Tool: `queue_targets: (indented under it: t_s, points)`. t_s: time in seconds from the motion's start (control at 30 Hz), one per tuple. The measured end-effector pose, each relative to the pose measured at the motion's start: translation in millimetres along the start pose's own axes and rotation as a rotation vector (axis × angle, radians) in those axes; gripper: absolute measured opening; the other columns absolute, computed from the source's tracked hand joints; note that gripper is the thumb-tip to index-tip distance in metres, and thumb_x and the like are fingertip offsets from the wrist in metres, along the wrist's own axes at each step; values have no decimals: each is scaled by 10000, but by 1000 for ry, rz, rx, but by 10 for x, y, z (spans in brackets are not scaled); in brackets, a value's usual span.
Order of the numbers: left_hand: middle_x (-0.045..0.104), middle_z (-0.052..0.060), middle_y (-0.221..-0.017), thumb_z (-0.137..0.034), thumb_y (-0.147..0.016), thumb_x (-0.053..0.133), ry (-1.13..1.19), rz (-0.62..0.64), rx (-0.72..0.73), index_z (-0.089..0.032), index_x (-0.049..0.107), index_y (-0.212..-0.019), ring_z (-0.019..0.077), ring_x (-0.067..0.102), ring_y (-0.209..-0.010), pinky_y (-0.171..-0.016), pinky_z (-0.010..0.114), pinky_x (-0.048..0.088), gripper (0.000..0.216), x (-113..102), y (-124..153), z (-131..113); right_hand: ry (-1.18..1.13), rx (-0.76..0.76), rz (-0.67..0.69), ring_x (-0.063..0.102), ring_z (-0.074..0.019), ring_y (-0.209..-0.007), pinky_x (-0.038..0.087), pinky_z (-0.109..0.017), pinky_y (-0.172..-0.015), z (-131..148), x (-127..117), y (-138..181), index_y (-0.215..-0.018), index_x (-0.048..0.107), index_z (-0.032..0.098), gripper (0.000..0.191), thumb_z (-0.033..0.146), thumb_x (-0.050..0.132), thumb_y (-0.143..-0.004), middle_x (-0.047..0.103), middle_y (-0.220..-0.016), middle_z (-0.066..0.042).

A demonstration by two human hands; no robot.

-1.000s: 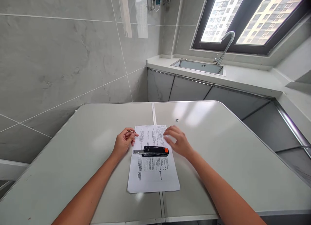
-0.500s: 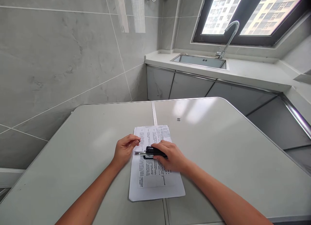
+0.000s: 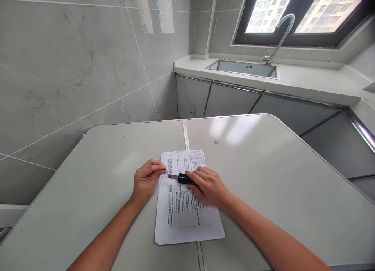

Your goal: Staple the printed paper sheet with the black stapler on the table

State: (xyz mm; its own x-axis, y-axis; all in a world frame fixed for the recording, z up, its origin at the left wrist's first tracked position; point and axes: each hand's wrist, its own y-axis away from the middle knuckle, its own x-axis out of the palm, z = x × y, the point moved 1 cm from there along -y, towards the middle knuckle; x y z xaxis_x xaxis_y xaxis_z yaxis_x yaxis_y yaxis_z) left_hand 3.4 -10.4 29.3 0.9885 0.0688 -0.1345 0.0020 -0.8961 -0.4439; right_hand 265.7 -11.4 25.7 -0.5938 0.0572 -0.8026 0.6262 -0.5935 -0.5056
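Observation:
My right hand [image 3: 209, 187] is wrapped around the rear of a black stapler [image 3: 185, 179]. The stapler's narrow metal front points left, towards my left hand, above a printed sheet of paper [image 3: 189, 235]. At the paper's left edge, my left hand [image 3: 148, 180] is closed in a pinch just short of the metal end; whatever its fingertips hold is too small to name. Beyond the paper, two short strips of staples [image 3: 216, 142] lie on the table.
The pale table [image 3: 96, 177] has a seam down its middle, running under the paper. Behind it are a counter [image 3: 304, 83] with a sink [image 3: 246, 68], a curved faucet [image 3: 285, 32] and a window. A grey tiled wall [image 3: 73, 60] rises on the left.
The stapler has rolled in my right hand, so its metal front now shows from another side and sits slightly higher. My left hand has shifted a little left, still pinched.

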Motion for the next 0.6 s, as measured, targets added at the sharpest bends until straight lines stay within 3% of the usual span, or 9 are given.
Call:
queue_targets:
  t_s: [0.27, 0.43, 0.6]
  points:
    - [754, 65, -1044, -237, -919, 777, -70, 120, -54, -266, 821, -945, 203, 732, -942, -777, 326, 622, 59, 20, 25, 30, -3, 5, -30, 565, -203, -769, 409, -338, -689, -27, -2, 25, -1304, 554, 175, 279, 250, 537, -1036, 702, -881, -62]
    - [777, 33, -1017, -291, -871, 829, -138, 214, -203, -271, 698, -1218, 227, 717, -1085, -1060, 426, 547, 372, 51, 53, 39, -12, 31, -19, 571, -204, -776, 413, -341, -698, -51, 20, 50, -1322, 559, 185, 295, 258, 542, -1037, 703, -888, -61]
    - [765, 25, -1056, -301, -931, 740, -287, 328, -245, -272, 679, -1201, 202, 705, -1030, -967, 365, 554, 278, 87, 55, 57, -22, 11, -16, 559, -203, -770, 403, -337, -691, -28, 9, 39, -1323, 550, 179, 291, 247, 528, -1040, 696, -885, -63]
